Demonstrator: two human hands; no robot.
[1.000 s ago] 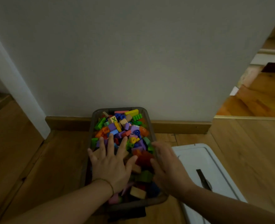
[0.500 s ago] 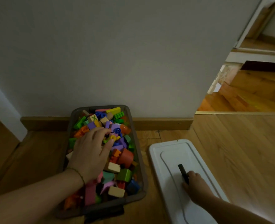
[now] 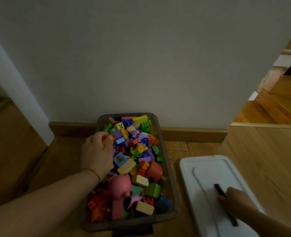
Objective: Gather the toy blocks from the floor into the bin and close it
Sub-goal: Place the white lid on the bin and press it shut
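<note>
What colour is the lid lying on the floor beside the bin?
The lid is white with a black handle, clearest in the head view.

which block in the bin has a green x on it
The pale cube near the bin's far left corner; no other block shows a green X.

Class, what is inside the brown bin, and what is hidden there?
The bin holds heaped coloured toy blocks and a pink rounded toy. The left hand, gripping an orange block, covers others; lower layers and the bottom are hidden.
</note>
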